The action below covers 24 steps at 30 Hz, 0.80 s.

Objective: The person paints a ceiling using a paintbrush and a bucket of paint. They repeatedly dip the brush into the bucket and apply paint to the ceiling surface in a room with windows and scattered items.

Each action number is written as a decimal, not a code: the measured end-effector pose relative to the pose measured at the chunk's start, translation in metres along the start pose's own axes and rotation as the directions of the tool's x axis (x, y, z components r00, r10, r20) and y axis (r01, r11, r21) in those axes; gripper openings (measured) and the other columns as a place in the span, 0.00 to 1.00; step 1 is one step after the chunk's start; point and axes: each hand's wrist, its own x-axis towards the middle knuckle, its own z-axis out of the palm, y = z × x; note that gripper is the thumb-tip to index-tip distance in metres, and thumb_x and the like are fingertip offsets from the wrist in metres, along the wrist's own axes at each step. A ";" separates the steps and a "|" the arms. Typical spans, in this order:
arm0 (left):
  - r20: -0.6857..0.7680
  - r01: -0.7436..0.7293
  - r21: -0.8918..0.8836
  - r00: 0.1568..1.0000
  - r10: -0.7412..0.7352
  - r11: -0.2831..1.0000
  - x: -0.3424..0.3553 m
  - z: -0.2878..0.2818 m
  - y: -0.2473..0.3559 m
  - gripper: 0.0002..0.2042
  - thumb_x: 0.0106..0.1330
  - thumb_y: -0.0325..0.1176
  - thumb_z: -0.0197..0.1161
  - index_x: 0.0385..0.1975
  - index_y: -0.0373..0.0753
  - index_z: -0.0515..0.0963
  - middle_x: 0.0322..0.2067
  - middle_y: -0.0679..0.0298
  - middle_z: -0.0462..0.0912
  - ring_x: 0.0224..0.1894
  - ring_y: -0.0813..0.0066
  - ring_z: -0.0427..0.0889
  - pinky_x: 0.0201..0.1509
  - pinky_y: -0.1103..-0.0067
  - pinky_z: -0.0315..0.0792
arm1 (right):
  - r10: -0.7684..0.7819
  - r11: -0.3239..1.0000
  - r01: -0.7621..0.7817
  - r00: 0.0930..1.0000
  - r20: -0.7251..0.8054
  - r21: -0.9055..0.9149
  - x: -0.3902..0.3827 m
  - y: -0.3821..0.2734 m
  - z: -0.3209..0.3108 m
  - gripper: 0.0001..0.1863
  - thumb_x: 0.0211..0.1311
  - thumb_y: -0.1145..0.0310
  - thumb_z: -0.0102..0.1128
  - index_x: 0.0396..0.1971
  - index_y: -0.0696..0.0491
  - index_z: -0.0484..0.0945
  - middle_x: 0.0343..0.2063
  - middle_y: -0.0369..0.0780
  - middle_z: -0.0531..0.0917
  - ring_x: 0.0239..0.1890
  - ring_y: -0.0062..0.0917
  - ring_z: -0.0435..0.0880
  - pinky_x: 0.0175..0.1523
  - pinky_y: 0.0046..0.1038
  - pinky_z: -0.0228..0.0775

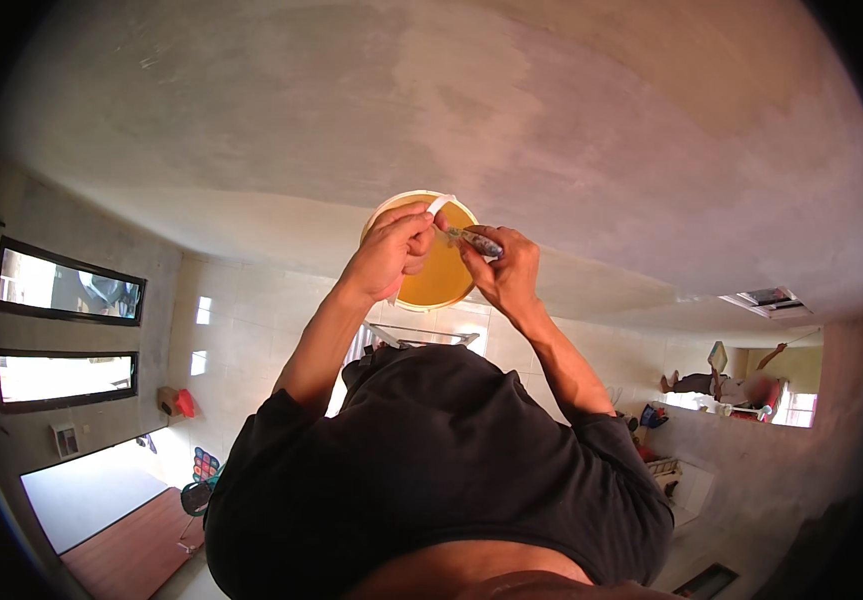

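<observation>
In front of my chest a round bucket (439, 285) with a yellow inside and a pale rim sits under both hands. My left hand (389, 252) is over its left side, with the fingers closed on a narrow white strip (441, 204). Across from it, my right hand (511, 268) grips a small tool (483, 242) by its paint-spattered handle. The tool's front end points left toward my left fingers, and its kind is hard to make out. Both hands are close together, the tool tip near the strip.
A large plastered surface (251, 130) with patchy tones spreads ahead. Metal ladder parts (421, 335) show between the bucket and my body. Two dark-framed windows (69, 285) and a standing fan (196, 497) are to the left. Through an opening at right, another person (731, 388) raises an arm.
</observation>
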 end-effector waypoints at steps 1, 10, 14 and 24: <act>0.002 -0.015 -0.008 1.000 0.015 1.000 0.000 -0.002 -0.001 0.10 0.73 0.32 0.46 0.37 0.34 0.73 0.16 0.77 0.57 0.15 0.90 0.50 0.17 0.86 0.43 | 0.103 0.991 -0.104 0.995 0.017 0.084 0.000 -0.005 -0.002 0.11 0.48 0.69 0.68 0.30 0.59 0.84 0.19 0.45 0.82 0.20 0.36 0.81 0.27 0.31 0.69; 0.051 -0.061 0.013 0.997 0.060 0.998 -0.004 -0.011 -0.002 0.10 0.73 0.32 0.46 0.37 0.33 0.73 0.16 0.77 0.56 0.14 0.90 0.48 0.17 0.85 0.42 | 0.392 0.674 -0.583 0.803 0.450 0.454 -0.004 -0.011 0.012 0.10 0.55 0.68 0.68 0.28 0.62 0.84 0.20 0.37 0.84 0.23 0.17 0.78 0.30 0.20 0.69; 0.011 -0.046 0.042 0.999 0.046 0.998 -0.009 -0.009 0.000 0.10 0.73 0.32 0.46 0.38 0.33 0.73 0.16 0.77 0.55 0.14 0.90 0.48 0.17 0.86 0.42 | 0.367 0.777 -0.494 0.859 0.357 0.390 -0.009 -0.017 0.000 0.11 0.56 0.68 0.68 0.28 0.62 0.84 0.22 0.40 0.85 0.23 0.18 0.80 0.30 0.21 0.70; -0.045 -0.001 0.038 0.999 0.002 0.999 -0.006 -0.005 -0.003 0.10 0.74 0.32 0.44 0.39 0.34 0.71 0.15 0.77 0.54 0.13 0.90 0.48 0.16 0.85 0.44 | -0.263 0.961 0.257 0.963 -0.052 -0.100 -0.012 -0.006 0.001 0.11 0.46 0.72 0.72 0.32 0.57 0.83 0.22 0.41 0.83 0.22 0.33 0.81 0.31 0.31 0.70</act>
